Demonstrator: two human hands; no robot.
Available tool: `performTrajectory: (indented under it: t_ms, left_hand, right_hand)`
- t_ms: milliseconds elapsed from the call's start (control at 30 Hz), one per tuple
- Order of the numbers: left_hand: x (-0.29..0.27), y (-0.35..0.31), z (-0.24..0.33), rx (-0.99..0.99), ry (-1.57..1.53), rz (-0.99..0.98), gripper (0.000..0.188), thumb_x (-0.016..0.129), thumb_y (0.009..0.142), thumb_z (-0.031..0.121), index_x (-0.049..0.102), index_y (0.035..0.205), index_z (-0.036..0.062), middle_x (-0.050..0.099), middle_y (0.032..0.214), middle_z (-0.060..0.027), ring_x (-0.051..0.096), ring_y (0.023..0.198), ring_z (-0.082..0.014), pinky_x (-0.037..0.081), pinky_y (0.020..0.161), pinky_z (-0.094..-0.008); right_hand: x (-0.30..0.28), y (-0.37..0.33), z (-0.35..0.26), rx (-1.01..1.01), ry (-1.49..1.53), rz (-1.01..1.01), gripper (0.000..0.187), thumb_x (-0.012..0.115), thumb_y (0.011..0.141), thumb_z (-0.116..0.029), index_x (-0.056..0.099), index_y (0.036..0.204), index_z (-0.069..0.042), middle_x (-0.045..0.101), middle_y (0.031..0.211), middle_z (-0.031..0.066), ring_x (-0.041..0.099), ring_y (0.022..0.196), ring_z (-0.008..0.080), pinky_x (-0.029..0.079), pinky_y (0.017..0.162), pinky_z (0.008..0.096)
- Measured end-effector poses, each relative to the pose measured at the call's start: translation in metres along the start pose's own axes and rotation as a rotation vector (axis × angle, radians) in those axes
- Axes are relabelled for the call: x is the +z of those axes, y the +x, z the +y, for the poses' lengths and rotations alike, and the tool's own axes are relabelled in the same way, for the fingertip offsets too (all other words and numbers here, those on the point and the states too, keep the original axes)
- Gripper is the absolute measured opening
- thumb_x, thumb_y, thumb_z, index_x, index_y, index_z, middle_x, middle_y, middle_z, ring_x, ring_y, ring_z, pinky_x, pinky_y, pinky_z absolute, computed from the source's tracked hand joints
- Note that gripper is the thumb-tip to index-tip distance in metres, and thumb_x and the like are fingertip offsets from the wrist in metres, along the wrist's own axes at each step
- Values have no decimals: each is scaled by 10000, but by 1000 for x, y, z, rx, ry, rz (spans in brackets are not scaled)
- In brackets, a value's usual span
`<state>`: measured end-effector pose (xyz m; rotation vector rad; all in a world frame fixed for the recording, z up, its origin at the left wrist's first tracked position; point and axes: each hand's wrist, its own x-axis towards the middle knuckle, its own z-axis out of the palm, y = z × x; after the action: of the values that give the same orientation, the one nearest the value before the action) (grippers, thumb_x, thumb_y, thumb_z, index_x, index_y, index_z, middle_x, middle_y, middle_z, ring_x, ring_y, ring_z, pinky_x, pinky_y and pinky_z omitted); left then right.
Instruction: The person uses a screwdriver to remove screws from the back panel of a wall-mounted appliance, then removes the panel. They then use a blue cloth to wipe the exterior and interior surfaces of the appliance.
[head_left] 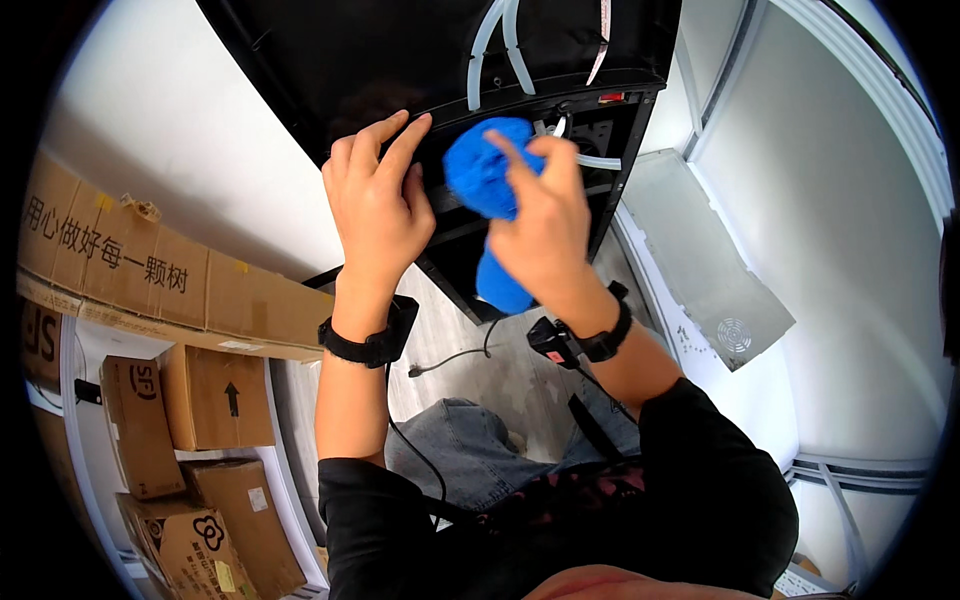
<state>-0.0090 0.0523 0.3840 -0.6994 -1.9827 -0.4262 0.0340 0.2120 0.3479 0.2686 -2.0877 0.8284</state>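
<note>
A bunched blue cloth (483, 172) is gripped in my right hand (545, 220), with one part hanging below the palm. It is held at the open, recessed section of a tall black cabinet (370, 60). My left hand (380, 195) lies against the cabinet's edge, its fingers stretched out and nothing in them. Pale translucent tubes (482, 50) hang down the cabinet's black face above the cloth. A small red switch (611, 97) shows on the frame right of the tubes. The cloth and my right hand cover part of the cabinet's inside.
A black power cord with a plug (416, 371) lies on the wood-look floor below the cabinet. To the right, a grey metal panel (690, 235) with a round vent leans by the white wall. A long cardboard box (150, 255) and shelved cartons (220, 400) stand at left.
</note>
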Motion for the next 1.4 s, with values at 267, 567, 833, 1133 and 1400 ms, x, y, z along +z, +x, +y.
performTrajectory:
  t_ms: [267, 567, 833, 1133, 1400]
  left_hand:
    - [7, 2, 8, -27, 27, 47, 380, 672, 693, 42, 669, 1068, 109, 611, 1098, -49, 520, 959, -249, 375, 833, -351]
    - [21, 8, 36, 18, 2, 72, 435, 719, 697, 199, 614, 1101, 76, 518, 1194, -129, 471, 1134, -321, 307, 960, -431]
    - [54, 18, 77, -50, 10, 44, 626, 799, 635, 351, 565, 1150, 82, 480, 1133, -116, 411, 1150, -323, 228, 1020, -542]
    - [63, 17, 79, -109, 66, 22, 655, 797, 620, 323, 545, 1173, 78, 454, 1140, -127, 365, 1173, -346, 182, 1038, -574]
    - [65, 16, 79, -90, 61, 34, 660, 806, 603, 282, 549, 1177, 82, 447, 1146, -132, 352, 1176, -352, 205, 1029, -533]
  right_hand:
    - [-5, 5, 8, 105, 88, 16, 554, 655, 632, -26, 593, 1181, 6, 446, 1078, 175, 539, 951, 366, 491, 786, 410]
    - [-87, 9, 53, 143, 432, 147, 432, 717, 606, 43, 626, 1025, -2, 476, 1157, 135, 564, 1020, 293, 499, 865, 373]
    - [-59, 14, 80, 28, -151, 170, 595, 636, 602, 34, 667, 1160, -170, 482, 1053, 144, 526, 961, 344, 480, 763, 379]
    - [-42, 15, 79, -108, -222, 105, 601, 632, 642, 45, 649, 1197, -185, 488, 1062, 151, 497, 960, 350, 424, 795, 415]
    - [-50, 12, 98, 60, -192, 228, 697, 590, 577, 107, 643, 1200, -203, 446, 1074, 142, 494, 980, 346, 458, 787, 386]
